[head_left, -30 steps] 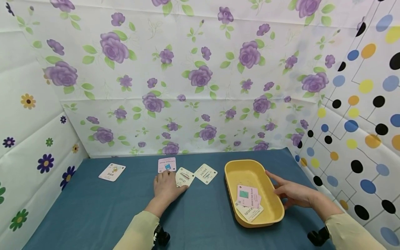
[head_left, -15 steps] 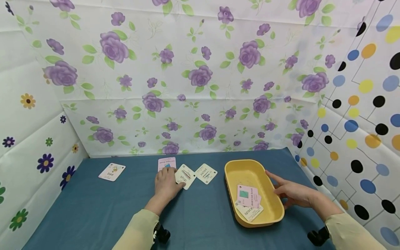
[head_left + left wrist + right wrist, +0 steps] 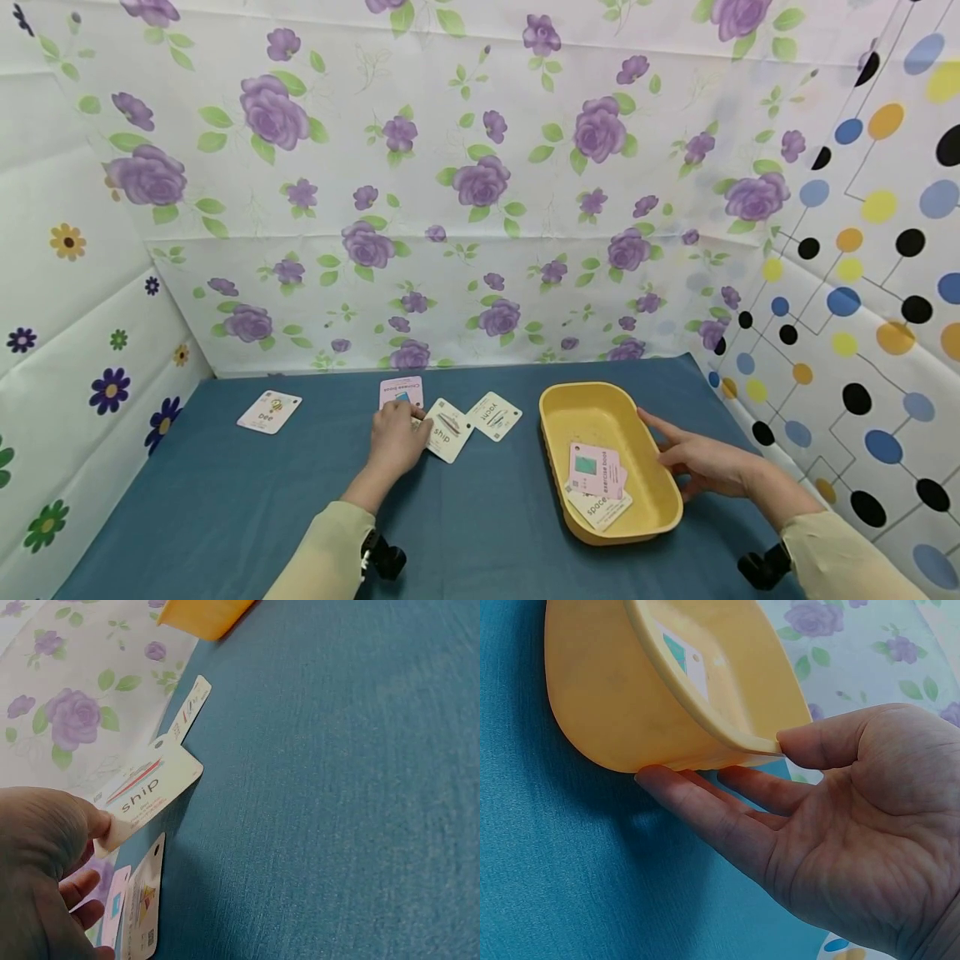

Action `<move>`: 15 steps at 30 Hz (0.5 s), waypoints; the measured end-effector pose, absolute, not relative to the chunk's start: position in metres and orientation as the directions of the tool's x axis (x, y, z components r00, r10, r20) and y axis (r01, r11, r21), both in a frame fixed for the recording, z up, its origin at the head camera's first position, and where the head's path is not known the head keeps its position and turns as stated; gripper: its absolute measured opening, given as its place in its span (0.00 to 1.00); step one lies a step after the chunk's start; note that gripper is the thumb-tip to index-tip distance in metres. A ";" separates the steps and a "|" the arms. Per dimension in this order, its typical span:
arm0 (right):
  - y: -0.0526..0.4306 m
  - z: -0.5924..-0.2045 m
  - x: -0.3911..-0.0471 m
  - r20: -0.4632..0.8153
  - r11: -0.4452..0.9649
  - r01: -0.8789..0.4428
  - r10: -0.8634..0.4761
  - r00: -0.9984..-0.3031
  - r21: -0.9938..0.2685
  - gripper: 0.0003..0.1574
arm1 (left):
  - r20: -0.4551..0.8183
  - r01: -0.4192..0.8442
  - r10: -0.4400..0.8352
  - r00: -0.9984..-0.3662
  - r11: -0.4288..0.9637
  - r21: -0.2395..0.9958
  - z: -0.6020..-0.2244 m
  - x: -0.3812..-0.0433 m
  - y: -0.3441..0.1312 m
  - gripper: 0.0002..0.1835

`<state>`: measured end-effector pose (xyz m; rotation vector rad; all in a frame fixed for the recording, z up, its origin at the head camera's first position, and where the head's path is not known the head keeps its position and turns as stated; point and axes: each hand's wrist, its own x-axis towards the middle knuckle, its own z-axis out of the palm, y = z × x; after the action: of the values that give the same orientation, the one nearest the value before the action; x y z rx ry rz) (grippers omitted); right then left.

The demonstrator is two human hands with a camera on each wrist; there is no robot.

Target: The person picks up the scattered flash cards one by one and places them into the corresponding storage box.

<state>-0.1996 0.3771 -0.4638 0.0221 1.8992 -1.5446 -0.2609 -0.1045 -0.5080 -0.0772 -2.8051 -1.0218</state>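
Left hand (image 3: 397, 437) pinches ship card (image 3: 452, 433); right hand (image 3: 707, 461) holds yellow tray (image 3: 600, 417).

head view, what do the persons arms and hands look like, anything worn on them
The left sleeve and right sleeve are plain, pale yellow-green cloth. A small black device sits at each wrist, left and right. The left hand and right hand are ungloved.

My left hand (image 3: 398, 437) hides part of the Chinese book card (image 3: 401, 388) and a corner of the ship card (image 3: 451, 431). The left wrist view's top edge crops the tub (image 3: 204, 616).
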 end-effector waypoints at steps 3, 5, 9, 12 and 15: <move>0.377 -0.464 -0.200 -0.506 0.295 0.416 -0.391 -0.769 -0.860 0.57 | 0.157 0.100 -0.007 -0.988 0.743 0.662 -0.507 -0.261 -0.106 0.11; 0.377 -0.464 -0.200 -0.505 0.295 0.415 -0.393 -0.768 -0.861 0.57 | 0.150 0.101 -0.002 -0.989 0.732 0.674 -0.507 -0.261 -0.107 0.11; 0.378 -0.463 -0.199 -0.503 0.293 0.413 -0.401 -0.766 -0.862 0.57 | 0.152 0.106 0.001 -0.988 0.720 0.685 -0.505 -0.259 -0.109 0.11; 0.378 -0.463 -0.199 -0.500 0.292 0.410 -0.405 -0.765 -0.864 0.57 | 0.162 0.110 -0.005 -0.987 0.713 0.692 -0.503 -0.258 -0.110 0.11; 0.378 -0.463 -0.199 -0.500 0.291 0.410 -0.407 -0.765 -0.864 0.56 | 0.170 0.116 -0.007 -0.986 0.701 0.704 -0.501 -0.258 -0.110 0.12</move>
<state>-0.1993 0.3780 -0.4631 0.0030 1.8880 -1.5475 -0.2581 -0.1101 -0.5013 -0.0884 -2.7481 -1.1537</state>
